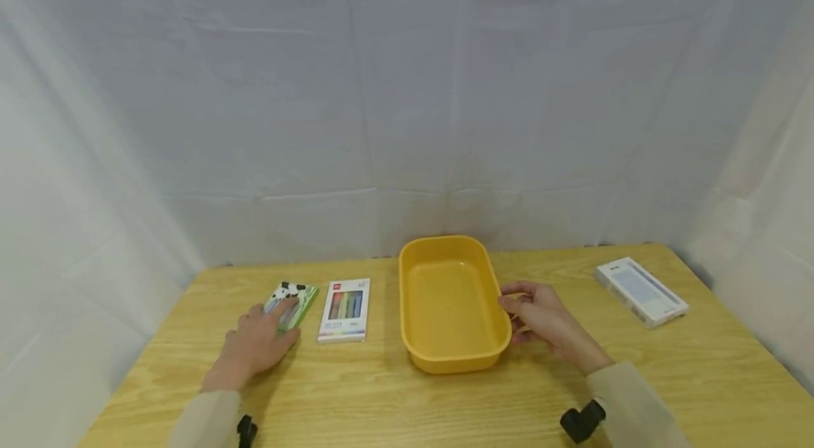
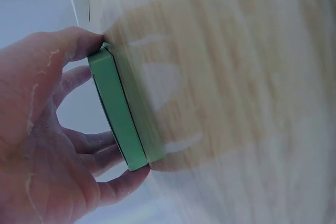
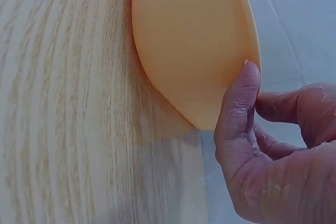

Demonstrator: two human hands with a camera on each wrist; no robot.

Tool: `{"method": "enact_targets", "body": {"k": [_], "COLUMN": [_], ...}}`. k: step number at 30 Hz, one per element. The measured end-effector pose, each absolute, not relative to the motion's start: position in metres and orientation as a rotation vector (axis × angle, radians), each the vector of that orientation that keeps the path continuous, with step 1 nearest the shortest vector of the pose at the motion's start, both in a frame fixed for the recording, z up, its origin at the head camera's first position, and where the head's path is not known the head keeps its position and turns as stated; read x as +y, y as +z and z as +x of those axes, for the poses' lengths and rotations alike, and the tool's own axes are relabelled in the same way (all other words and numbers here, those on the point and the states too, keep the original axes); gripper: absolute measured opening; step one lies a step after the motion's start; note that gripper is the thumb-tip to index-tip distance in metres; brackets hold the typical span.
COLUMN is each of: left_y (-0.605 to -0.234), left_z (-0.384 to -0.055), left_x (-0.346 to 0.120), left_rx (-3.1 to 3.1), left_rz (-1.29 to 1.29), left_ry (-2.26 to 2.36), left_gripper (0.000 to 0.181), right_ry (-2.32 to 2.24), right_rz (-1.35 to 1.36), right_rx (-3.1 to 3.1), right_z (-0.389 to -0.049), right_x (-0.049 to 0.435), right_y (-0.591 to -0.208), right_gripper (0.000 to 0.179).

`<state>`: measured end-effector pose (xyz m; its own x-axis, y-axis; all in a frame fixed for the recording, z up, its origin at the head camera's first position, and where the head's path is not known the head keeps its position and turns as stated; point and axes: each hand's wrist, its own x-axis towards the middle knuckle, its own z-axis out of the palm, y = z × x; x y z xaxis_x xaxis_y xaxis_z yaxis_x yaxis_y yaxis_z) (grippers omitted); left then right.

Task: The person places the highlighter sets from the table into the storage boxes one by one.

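Note:
My left hand (image 1: 253, 343) reaches over a flat green box (image 1: 308, 301) with black-and-white cow spots, on the left of the table. In the left wrist view, the thumb and fingers grip opposite edges of this green box (image 2: 116, 107), which lies on or just at the wood. My right hand (image 1: 548, 321) is at the right side of a yellow plastic basin (image 1: 453, 365). Seen from the right wrist, thumb and fingers pinch the rim of the yellow basin (image 3: 195, 40). The basin holds nothing.
A white pack of coloured pens or crayons (image 1: 343, 311) lies between the green box and the basin. Farther right is a white box (image 1: 642, 290) with a pale window. White sheeting (image 1: 407, 102) hangs behind the wooden table (image 1: 356, 391) and along both sides.

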<state>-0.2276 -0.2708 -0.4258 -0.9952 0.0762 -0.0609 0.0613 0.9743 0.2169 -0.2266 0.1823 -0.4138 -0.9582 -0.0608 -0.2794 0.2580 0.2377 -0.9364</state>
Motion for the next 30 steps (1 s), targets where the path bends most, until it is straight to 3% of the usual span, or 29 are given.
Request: {"method": "enact_targets", "body": {"k": [30], "left_y": [-0.4250], "left_z": [-0.2348], "left_x": [-0.2681], "left_rx": [3.054], "left_rz": [0.041], "left_ry": [0.373], "left_gripper": [0.068], "right_ry": [-1.784], "right_rz": [0.202], "right_rx": [2.264], "right_z": [-0.2273], "right_x": [0.1822], "right_y": [-0.4161], "right_gripper": [0.038]}}
